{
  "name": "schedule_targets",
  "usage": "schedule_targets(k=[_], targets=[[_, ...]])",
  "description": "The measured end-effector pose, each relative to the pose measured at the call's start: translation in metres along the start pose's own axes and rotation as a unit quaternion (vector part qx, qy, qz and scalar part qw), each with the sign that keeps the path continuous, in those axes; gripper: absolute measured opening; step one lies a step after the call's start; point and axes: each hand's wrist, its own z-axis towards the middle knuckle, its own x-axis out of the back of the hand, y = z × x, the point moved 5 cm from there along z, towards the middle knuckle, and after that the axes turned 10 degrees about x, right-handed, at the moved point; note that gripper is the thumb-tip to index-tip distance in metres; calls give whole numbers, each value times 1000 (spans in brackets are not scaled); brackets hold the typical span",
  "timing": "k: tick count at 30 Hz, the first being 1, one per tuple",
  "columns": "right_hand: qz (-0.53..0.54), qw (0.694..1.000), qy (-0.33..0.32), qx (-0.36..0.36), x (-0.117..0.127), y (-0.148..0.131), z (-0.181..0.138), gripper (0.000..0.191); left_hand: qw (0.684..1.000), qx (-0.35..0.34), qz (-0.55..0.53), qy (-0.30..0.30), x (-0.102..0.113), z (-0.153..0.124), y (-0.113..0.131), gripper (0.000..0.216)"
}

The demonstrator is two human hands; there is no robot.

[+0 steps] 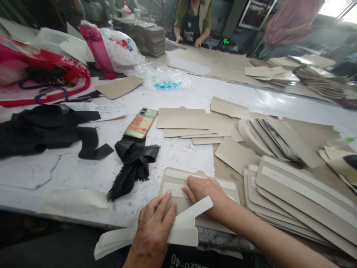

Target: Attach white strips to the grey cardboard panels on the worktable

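Observation:
In front of me a beige cardboard panel (181, 203) with rounded corners lies at the table's near edge, with two white strips (178, 190) flat across it. My left hand (153, 227) is closed on several loose white strips (182, 235), which stick out on both sides of it. Its fingertips touch the panel's lower strip. My right hand (205, 191) rests on the panel, fingers bent and pressed down over the strips, with no separate thing visible in it. Part of the panel is hidden under both hands and the loose strips.
Right of me lies a stack of stripped panels (301, 201); fanned panels (276, 141) and plain beige panels (181, 119) lie beyond. Left are a phone (141, 123), black fabric strips (134, 160) and a red bag (41, 74). A person in an apron (192, 26) stands across the table.

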Motion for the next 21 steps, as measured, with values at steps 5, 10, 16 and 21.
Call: schedule_targets(k=[5, 10, 16, 21], targets=[[2, 1000, 9, 0, -3, 1, -1, 23, 1000, -6, 19, -2, -1, 2, 1, 36], [2, 1000, 21, 3, -3, 2, 0, 21, 999, -1, 45, -20, -6, 8, 2, 44], [-3, 998, 54, -13, 2, -8, -8, 19, 990, -37, 136, -21, -12, 10, -2, 51], [-21, 991, 118, -57, 4, 7, -52, 9, 982, -81, 169, -33, -15, 11, -7, 68]])
